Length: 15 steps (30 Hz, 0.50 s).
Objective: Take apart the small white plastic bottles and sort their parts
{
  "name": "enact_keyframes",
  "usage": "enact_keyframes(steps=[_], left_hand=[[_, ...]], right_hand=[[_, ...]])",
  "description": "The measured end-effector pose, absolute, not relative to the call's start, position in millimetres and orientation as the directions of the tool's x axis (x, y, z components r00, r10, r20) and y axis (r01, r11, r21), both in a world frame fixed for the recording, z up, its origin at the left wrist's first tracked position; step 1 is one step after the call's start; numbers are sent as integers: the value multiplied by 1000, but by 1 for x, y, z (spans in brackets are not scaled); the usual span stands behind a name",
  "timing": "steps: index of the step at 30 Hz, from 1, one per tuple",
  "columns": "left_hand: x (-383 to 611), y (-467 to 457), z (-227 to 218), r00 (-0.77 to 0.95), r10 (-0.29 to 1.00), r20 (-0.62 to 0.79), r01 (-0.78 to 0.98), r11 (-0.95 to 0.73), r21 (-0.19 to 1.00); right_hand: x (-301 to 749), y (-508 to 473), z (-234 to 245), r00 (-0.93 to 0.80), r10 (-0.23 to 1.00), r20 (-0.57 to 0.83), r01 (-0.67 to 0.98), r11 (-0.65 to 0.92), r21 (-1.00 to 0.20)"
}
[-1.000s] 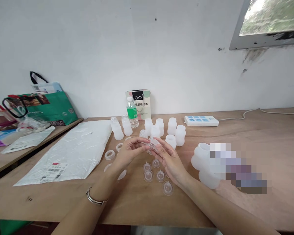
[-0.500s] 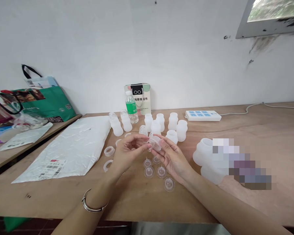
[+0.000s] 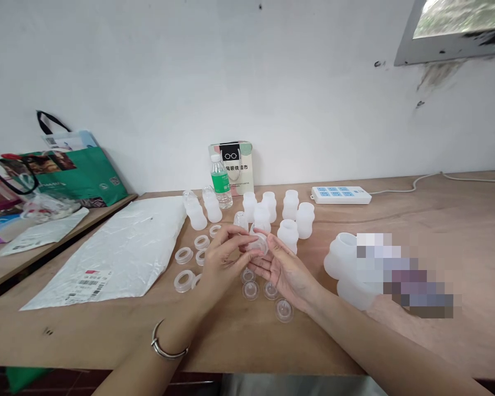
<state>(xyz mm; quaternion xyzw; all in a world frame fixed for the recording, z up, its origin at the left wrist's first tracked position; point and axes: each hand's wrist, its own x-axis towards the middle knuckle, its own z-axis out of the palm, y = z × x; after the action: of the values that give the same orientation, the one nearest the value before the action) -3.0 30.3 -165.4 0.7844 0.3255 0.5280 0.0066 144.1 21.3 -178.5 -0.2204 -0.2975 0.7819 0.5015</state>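
A translucent bottle collar ring (image 3: 259, 244) is held up over the table between both hands. My left hand (image 3: 226, 258) pinches its left side with thumb and fingertips. Around its right edge, my right hand (image 3: 291, 272) grips with the thumb on top and fingers below. A clear teat may sit inside the ring, but fingers partly cover it. Under my hands lie several clear bottle teats (image 3: 284, 311), some hidden. Several loose collar rings (image 3: 184, 281) are left of my left hand. Beyond my hands stand several wavy white bottle bodies (image 3: 305, 221) and a clear cap (image 3: 241, 221).
Two capped white bottles (image 3: 197, 215) stand beside a green-labelled water bottle (image 3: 221, 184) and a paper bag (image 3: 244, 168). A white plastic mailer (image 3: 119, 247) covers the left. Larger white bottles (image 3: 341, 258) lie right, partly pixelated. A power strip (image 3: 341, 195) sits behind.
My hands have turned the collar ring and shifted it slightly. The left hand and forearm moved right, uncovering more rings on the table.
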Motion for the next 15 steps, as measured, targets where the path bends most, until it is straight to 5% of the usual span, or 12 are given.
enact_keyframes(steps=[4, 9, 15], left_hand=[[-2, 31, -169, 75, 577, 813, 534, -712, 456], [2, 31, -163, 84, 844, 530, 419, -512, 749], [-2, 33, -157, 51, 930, 363, 256, -364, 896]], right_hand=[[144, 23, -181, -420, 906, -53, -647, -340, -682], [145, 24, -182, -446, 895, -35, -617, -335, -712], [147, 22, -184, -482, 872, 86, -480, -180, -859]])
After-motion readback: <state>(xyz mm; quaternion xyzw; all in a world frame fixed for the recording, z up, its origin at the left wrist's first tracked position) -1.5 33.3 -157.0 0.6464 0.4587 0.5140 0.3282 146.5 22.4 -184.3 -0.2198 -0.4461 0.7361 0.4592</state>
